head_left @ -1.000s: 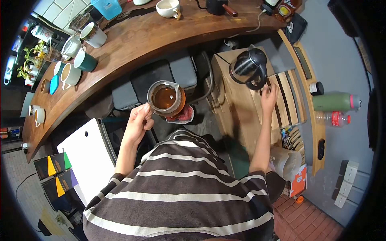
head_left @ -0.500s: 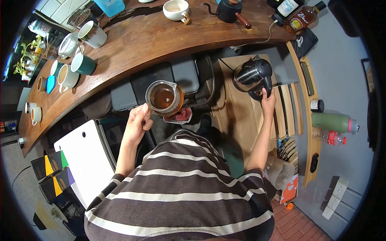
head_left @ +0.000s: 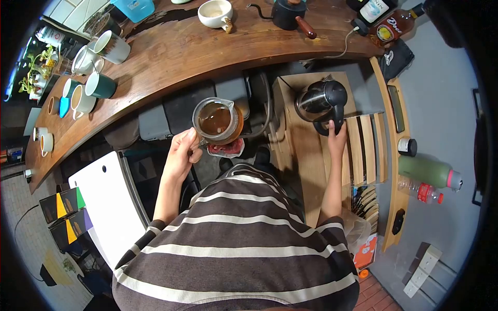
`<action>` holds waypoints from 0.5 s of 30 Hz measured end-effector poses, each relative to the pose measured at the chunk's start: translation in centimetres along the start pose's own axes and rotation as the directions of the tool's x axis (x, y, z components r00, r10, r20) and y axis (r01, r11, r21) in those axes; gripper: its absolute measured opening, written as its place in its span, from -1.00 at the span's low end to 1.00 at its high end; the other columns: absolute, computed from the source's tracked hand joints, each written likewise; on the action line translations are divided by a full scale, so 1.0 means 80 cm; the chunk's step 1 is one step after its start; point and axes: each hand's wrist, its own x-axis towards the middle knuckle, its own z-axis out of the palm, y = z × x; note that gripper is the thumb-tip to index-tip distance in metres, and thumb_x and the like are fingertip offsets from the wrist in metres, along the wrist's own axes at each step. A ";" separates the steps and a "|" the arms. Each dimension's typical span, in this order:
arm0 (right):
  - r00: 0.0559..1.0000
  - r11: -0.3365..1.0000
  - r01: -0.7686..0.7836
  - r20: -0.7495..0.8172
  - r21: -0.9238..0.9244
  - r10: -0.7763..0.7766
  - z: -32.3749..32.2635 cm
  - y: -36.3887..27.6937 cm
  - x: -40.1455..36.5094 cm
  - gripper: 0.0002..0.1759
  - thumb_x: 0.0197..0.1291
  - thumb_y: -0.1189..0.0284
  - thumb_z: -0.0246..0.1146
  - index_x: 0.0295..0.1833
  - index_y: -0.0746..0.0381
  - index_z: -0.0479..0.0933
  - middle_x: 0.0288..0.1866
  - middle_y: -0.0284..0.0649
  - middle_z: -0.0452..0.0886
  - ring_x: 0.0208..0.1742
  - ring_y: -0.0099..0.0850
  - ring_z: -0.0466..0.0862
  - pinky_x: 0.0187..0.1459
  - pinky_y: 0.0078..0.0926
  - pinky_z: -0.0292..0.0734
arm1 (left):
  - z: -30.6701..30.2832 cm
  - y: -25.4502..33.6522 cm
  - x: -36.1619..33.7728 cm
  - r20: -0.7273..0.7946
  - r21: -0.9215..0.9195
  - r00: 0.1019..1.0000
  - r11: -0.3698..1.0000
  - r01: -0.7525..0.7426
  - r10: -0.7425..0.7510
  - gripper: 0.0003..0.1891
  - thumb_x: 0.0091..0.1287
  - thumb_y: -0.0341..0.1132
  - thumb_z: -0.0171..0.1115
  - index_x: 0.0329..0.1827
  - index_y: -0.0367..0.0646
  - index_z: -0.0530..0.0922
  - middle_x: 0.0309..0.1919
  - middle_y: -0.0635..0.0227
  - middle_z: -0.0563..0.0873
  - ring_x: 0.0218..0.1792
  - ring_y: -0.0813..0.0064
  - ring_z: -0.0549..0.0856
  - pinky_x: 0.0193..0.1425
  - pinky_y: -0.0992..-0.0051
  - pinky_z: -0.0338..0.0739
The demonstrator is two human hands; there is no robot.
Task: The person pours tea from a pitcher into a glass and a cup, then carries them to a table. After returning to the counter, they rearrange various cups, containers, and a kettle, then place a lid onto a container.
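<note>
My left hand is closed round the handle of a glass coffee server, holding it up in front of my body. Brown liquid sits inside the server. On the right, the fingers of my right hand grip the low end of the black handle of an electric kettle. This kettle has a dark, shiny body and a black lid, and it is upright over a wooden cabinet top. My palm is turned away, so part of the right-hand grip is hidden.
A curved wooden counter runs across the front, bearing several cups, a white cup and a black gooseneck kettle. A white panel stands at left. Bottles, including a green one, line the right-hand ledge.
The kettle's handle has swung slightly toward my body, and my right hand has shifted left and nearer with it. My left hand still holds the server, slightly farther right in view.
</note>
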 end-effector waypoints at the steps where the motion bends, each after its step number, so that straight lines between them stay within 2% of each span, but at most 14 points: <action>1: 1.000 1.000 0.002 -0.001 0.001 -0.002 -0.001 0.007 0.004 -0.30 0.37 -0.01 0.30 0.24 0.44 0.46 0.13 0.28 0.62 0.21 0.13 0.62 0.21 -0.05 0.46 | 0.004 0.000 0.001 0.001 0.000 1.000 1.000 -0.002 0.002 -0.63 0.61 -0.09 0.08 -0.40 -0.01 0.32 -0.53 0.64 0.23 -0.63 0.77 0.11 -0.57 0.63 0.00; 4: 0.997 0.998 -0.049 0.064 0.048 0.046 -0.006 -0.001 0.009 -0.22 0.34 -0.09 0.30 0.26 0.45 0.43 0.19 0.30 0.59 0.23 0.16 0.59 0.25 -0.04 0.42 | 0.014 0.000 0.003 0.008 0.009 1.000 1.000 -0.022 0.022 -0.64 0.61 -0.10 0.08 -0.40 -0.01 0.33 -0.53 0.64 0.23 -0.63 0.77 0.10 -0.58 0.64 0.00; 7: 0.994 0.994 -0.069 0.091 0.080 0.062 -0.031 -0.085 0.002 -0.32 0.38 0.02 0.30 0.25 0.42 0.42 0.15 0.19 0.58 0.20 0.09 0.59 0.25 -0.07 0.42 | 0.020 0.000 0.003 0.007 0.015 0.999 0.999 -0.040 0.039 -0.64 0.61 -0.10 0.08 -0.39 -0.02 0.33 -0.53 0.65 0.23 -0.63 0.77 0.09 -0.57 0.64 0.00; 9: 0.966 0.983 0.168 -0.211 0.069 -0.150 -0.035 -0.114 -0.001 -0.52 0.42 0.20 0.29 0.19 0.38 0.43 0.07 0.03 0.55 0.11 -0.05 0.58 0.19 -0.15 0.45 | 0.025 0.001 0.000 -0.015 0.010 0.999 0.999 -0.044 0.045 -0.63 0.61 -0.10 0.08 -0.40 0.00 0.32 -0.54 0.65 0.22 -0.63 0.77 0.09 -0.57 0.62 -0.01; 10: 0.966 0.981 0.179 -0.201 0.081 -0.160 -0.043 -0.143 -0.005 -0.52 0.42 0.20 0.29 0.19 0.38 0.43 0.07 0.03 0.55 0.11 -0.05 0.58 0.19 -0.15 0.45 | 0.027 0.001 -0.001 -0.031 0.011 0.998 0.998 -0.056 0.056 -0.63 0.61 -0.10 0.08 -0.40 0.00 0.32 -0.54 0.65 0.22 -0.63 0.77 0.09 -0.57 0.62 -0.01; 12: 0.955 0.960 0.264 -0.168 0.097 -0.246 -0.060 -0.212 -0.024 -0.71 0.42 0.41 0.25 0.13 0.34 0.46 0.04 -0.08 0.52 0.05 -0.18 0.56 0.14 -0.25 0.46 | 0.029 0.002 -0.004 -0.048 0.026 0.997 0.998 -0.057 0.058 -0.62 0.61 -0.10 0.08 -0.42 0.01 0.29 -0.54 0.65 0.20 -0.63 0.77 0.09 -0.57 0.61 -0.02; 15: 0.908 0.873 0.405 -0.007 0.273 -0.419 -0.049 -0.280 -0.045 -0.77 0.39 0.52 0.21 0.10 0.31 0.47 0.04 -0.11 0.52 0.00 -0.26 0.57 0.09 -0.32 0.49 | 0.030 0.001 -0.005 -0.072 0.021 0.993 0.996 -0.087 0.089 -0.60 0.61 -0.09 0.08 -0.45 0.02 0.28 -0.54 0.66 0.18 -0.62 0.77 0.09 -0.56 0.62 -0.02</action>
